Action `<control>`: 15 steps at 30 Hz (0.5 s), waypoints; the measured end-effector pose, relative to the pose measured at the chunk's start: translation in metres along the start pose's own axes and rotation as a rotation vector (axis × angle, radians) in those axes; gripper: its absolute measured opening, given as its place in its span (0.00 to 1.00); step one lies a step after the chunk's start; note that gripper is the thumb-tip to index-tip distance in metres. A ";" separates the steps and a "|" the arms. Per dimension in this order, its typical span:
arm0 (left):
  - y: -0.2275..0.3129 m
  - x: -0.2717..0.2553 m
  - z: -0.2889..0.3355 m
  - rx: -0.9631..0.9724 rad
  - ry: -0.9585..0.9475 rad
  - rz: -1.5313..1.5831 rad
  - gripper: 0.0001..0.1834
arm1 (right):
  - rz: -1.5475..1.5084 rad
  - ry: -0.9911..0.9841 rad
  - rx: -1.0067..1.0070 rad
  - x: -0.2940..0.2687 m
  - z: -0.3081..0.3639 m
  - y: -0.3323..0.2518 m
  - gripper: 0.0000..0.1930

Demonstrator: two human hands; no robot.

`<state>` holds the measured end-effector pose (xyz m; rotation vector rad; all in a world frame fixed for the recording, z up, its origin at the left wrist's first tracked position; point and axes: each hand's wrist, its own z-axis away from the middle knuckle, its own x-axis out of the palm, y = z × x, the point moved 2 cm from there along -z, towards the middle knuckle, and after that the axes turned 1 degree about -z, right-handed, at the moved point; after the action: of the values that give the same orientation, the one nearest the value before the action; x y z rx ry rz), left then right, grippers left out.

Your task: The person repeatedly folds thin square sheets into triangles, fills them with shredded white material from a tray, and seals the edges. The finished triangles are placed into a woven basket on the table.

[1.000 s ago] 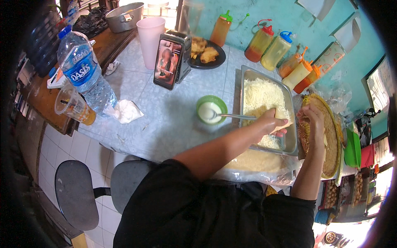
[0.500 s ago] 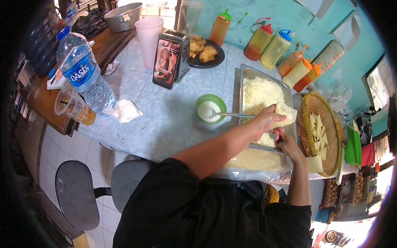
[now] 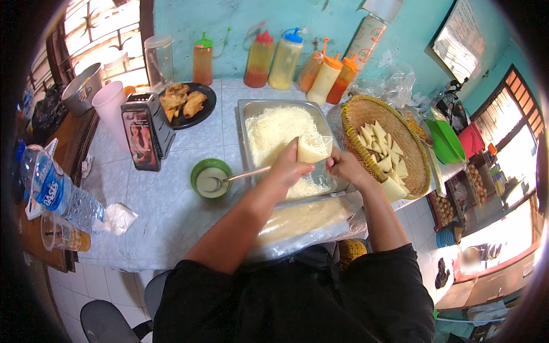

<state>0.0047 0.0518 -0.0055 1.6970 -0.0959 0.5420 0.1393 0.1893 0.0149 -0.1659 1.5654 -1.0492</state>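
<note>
Over the metal tray (image 3: 243,123) my left hand (image 3: 286,168) holds a pale pastry wrapper (image 3: 313,150), folded into an open pocket with white shreds showing at its top. My right hand (image 3: 350,170) is closed, its fingertips pinched at the wrapper's lower right edge. White shredded filling (image 3: 280,128) is heaped in the tray below. To the left stands a green bowl (image 3: 197,184) of whitish liquid, with a metal spoon (image 3: 249,173) leaning out toward my left wrist. On the right, a round woven basket (image 3: 357,111) holds several folded pastry triangles (image 3: 382,146).
Along the near edge lies a plastic-wrapped stack of pale sheets (image 3: 306,220). Sauce bottles (image 3: 286,60) line the back wall. A phone (image 3: 140,138) on a stand, a black plate (image 3: 201,108) of fried food, a pink cup (image 3: 112,108) and a water bottle (image 3: 68,186) occupy the left.
The view has turned to the right, so the table things sit further left. My right hand has come from beneath the wrapper to its right side. The wrapper's filled opening now shows.
</note>
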 end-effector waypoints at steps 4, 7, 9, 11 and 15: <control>-0.007 0.000 -0.003 0.087 0.060 -0.080 0.29 | -0.499 0.253 -0.052 -0.028 0.003 -0.038 0.09; -0.008 0.000 0.000 -0.011 0.080 -0.135 0.28 | -0.582 0.259 -0.141 -0.034 0.005 -0.068 0.09; -0.008 0.001 0.000 -0.007 0.071 -0.139 0.28 | -0.606 0.159 -0.189 -0.025 0.003 -0.083 0.09; -0.007 0.001 0.001 -0.030 0.057 -0.142 0.27 | -0.498 0.129 -0.155 -0.017 0.005 -0.093 0.09; -0.001 0.004 0.002 -0.074 0.042 -0.118 0.24 | -0.322 0.187 -0.202 -0.018 0.001 -0.087 0.08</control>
<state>0.0096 0.0511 -0.0053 1.6069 0.0141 0.4806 0.1078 0.1485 0.0877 -0.4836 1.8556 -1.1790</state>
